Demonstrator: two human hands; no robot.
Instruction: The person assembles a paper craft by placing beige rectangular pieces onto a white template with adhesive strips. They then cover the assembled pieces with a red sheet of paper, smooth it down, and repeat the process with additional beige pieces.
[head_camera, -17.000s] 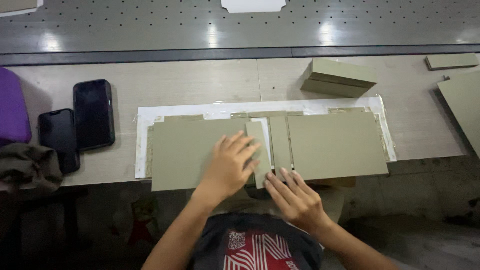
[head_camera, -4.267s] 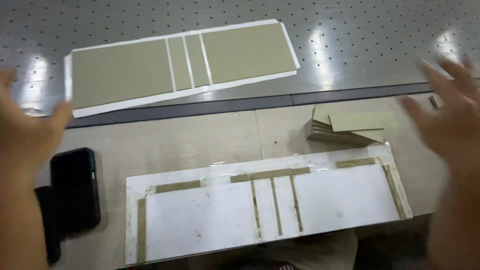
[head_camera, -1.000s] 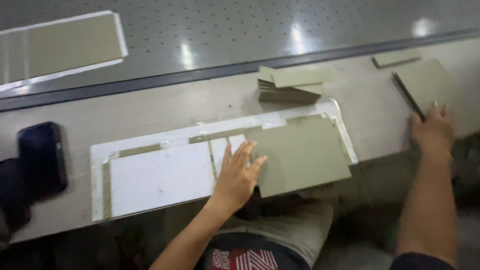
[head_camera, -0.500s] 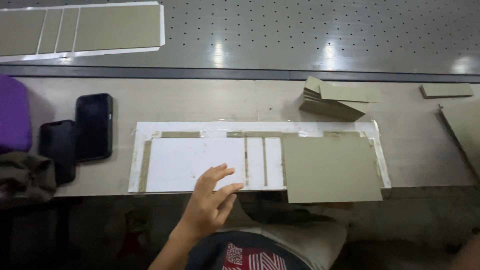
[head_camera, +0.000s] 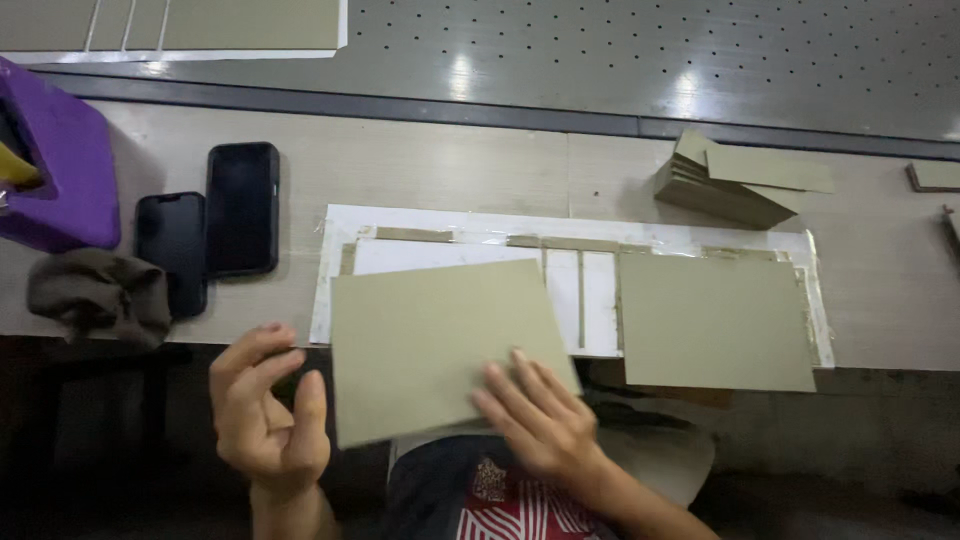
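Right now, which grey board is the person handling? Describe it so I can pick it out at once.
Start at the white sheet on the pale workbench. At its left near corner lies a tilted grey board, under the right hand. Unlike the square-set board on the right, it sits crooked and overhangs the bench edge.

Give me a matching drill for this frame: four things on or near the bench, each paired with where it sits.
Things:
1. purple container
2. two black phones
3. stack of cut boards
4. loose grey-green board

Places:
A. under the right hand, tilted over the white jig
B. far left edge of the bench
C. behind the jig's right end
D. between the purple container and the jig

Pairs: 1-B, 2-D, 3-C, 4-A
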